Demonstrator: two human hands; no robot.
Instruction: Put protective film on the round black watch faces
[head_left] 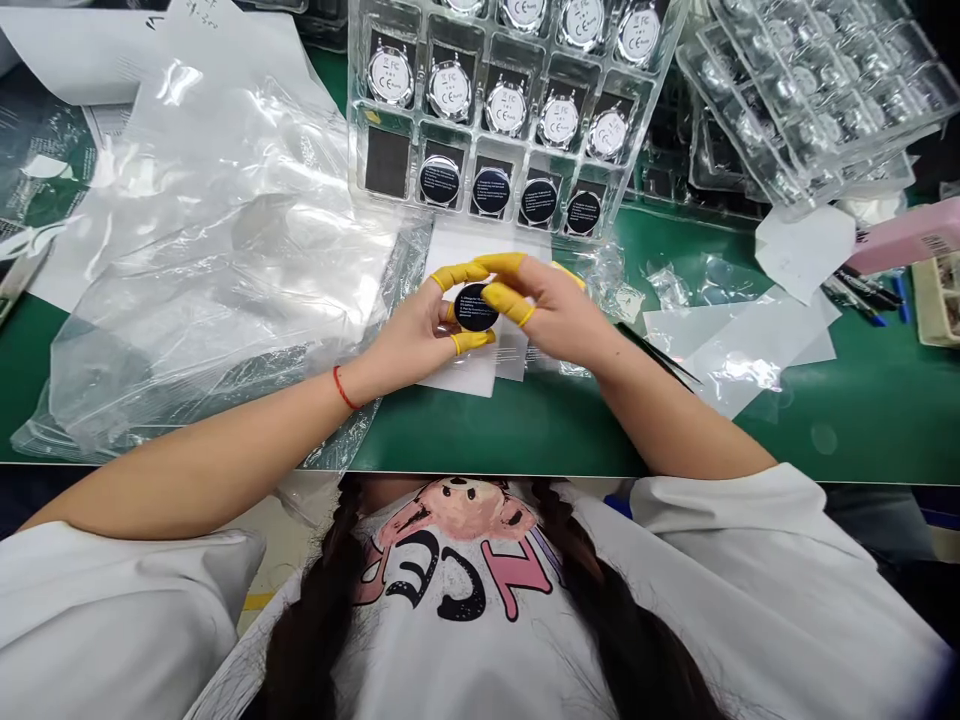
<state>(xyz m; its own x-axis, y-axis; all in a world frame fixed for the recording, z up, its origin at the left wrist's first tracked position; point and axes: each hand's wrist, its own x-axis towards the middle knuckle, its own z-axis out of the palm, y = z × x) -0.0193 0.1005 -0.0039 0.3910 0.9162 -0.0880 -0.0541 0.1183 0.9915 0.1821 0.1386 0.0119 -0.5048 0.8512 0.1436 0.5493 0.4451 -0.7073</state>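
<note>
Between my two hands is a round watch case, its face covered by a black disc with small white print. My left hand, with yellow finger cots, grips its edge from the left. My right hand, also in yellow finger cots, has thumb and forefinger at the disc's upper right edge. White sheets lie on the table under the hands. Just beyond stands a clear compartment tray of watch cases; the front row holds several black-faced ones, and the rows behind show silver backs with printing.
Clear plastic bags spread over the left of the green table. Stacked trays of watch parts rise at the back right. Tweezers lie by my right forearm, with clear film, pens and a pink object further right.
</note>
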